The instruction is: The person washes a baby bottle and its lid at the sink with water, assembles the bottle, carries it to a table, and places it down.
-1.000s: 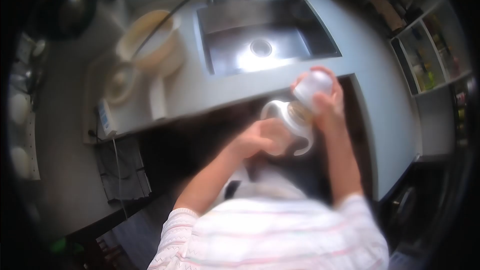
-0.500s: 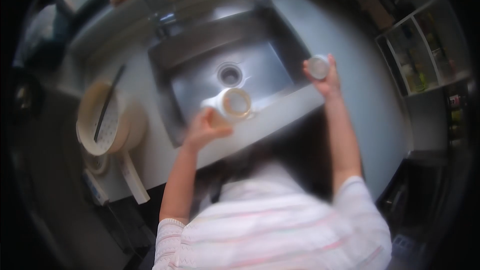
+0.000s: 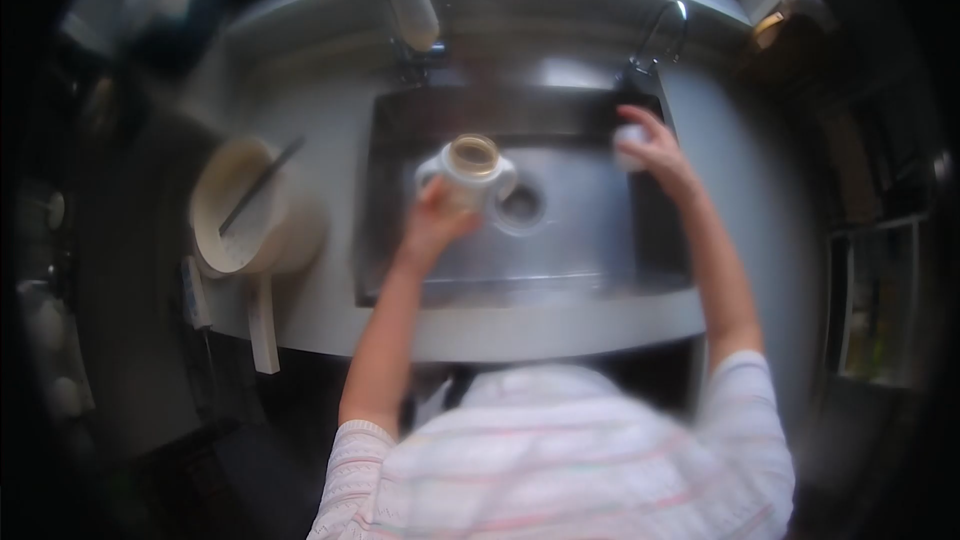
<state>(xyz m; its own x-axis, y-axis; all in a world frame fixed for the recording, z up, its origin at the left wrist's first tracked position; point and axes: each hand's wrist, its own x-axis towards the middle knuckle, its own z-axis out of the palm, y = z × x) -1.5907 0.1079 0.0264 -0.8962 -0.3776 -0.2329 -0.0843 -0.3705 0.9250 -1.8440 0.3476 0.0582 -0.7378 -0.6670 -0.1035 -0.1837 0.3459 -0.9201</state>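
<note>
My left hand (image 3: pixel 440 220) is wrapped round a baby bottle (image 3: pixel 482 188) above the sink. The bottle has a white body, two side handles and an amber rim, and its mouth is uncovered and faces up. Over the sink's right side, my right hand (image 3: pixel 668 158) holds a small white cap (image 3: pixel 630 146) between its fingers. Part of the cap is hidden behind the fingers, and the hand is slightly blurred. The two hands are well apart.
Below the hands lies the steel sink (image 3: pixel 580 260) with a round drain (image 3: pixel 520 205). A large faucet (image 3: pixel 415 15) and a thin curved tap (image 3: pixel 662 35) stand behind it. On the left counter is a cream pot (image 3: pixel 300 235) with a dark stick (image 3: pixel 262 185).
The view has turned, and both hands now reach further over the sink. My left hand has carried the bottle away from the front edge. My right hand has turned the cap.
</note>
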